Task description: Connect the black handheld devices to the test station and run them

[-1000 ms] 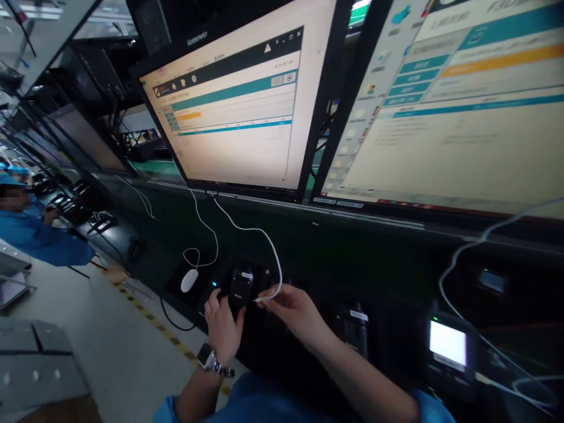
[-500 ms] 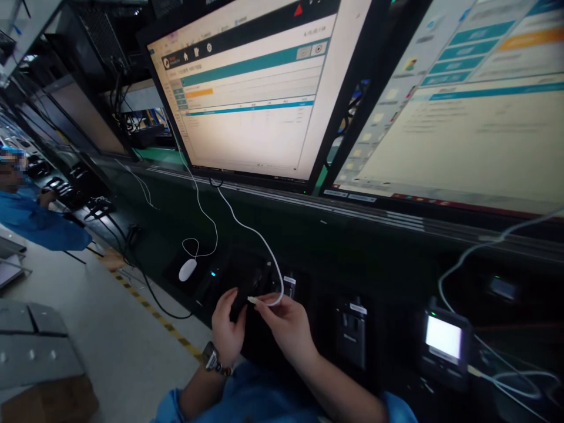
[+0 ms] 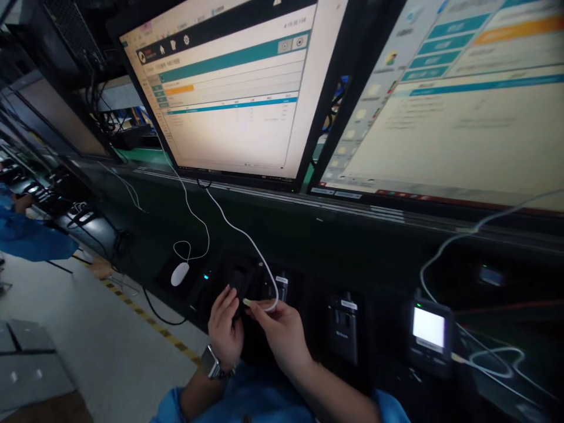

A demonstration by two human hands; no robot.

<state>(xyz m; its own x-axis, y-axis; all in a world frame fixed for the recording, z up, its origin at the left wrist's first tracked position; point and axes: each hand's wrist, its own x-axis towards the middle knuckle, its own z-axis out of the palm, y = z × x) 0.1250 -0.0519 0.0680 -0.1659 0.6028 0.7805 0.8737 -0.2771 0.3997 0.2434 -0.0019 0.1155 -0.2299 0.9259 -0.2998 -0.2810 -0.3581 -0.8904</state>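
My left hand (image 3: 225, 328), with a watch on its wrist, is wrapped round a small black device (image 3: 238, 284) held upright over the dark bench. My right hand (image 3: 278, 332) pinches the plug end of a white cable (image 3: 259, 304), its tip right at the side of the device. The cable loops up and back to the foot of the left monitor (image 3: 229, 88).
A white mouse (image 3: 179, 274) lies to the left. Further black devices (image 3: 343, 326) stand in a row to the right, one with a lit screen (image 3: 427, 329) and its own white cable. A second monitor (image 3: 458, 100) fills the right. A person in blue (image 3: 26, 235) sits far left.
The plug in my right hand has moved in from a small gap to the device's side. The device has been tilted up in my left hand. The view has shifted slightly.
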